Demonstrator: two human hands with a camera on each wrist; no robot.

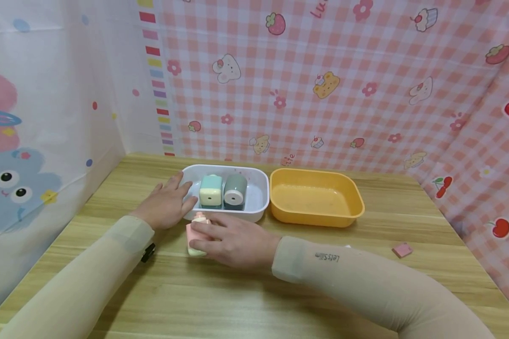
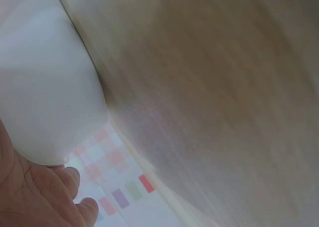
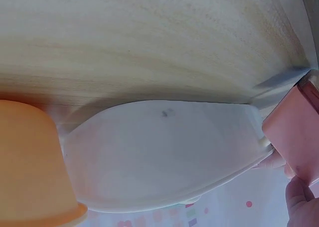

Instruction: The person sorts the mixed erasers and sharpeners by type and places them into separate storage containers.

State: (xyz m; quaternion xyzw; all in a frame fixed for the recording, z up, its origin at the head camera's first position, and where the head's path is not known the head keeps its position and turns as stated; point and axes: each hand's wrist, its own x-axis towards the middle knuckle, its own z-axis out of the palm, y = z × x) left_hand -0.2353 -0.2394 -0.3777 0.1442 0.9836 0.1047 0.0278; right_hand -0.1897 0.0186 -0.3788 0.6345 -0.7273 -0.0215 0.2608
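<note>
My right hand (image 1: 237, 242) grips a pink and cream pencil sharpener (image 1: 197, 238) just in front of the white bin (image 1: 260, 214). In the right wrist view, its pink side (image 3: 294, 134) shows at the right edge, with fingertips below it. My left hand (image 1: 165, 202) rests at the bin's left end, fingers spread over the rim; in the left wrist view it lies against the white wall (image 2: 50, 87). Inside the bin, a teal and cream pencil sharpener (image 1: 210, 192) stands left of a grey-green, rounded one (image 1: 235, 190).
A yellow bin (image 1: 318, 220) stands right beside the white one. Farther right on the wooden table (image 1: 237, 306) lies a small pink block (image 1: 402, 250). Patterned cloth (image 1: 301, 61) hangs behind the table and along both sides.
</note>
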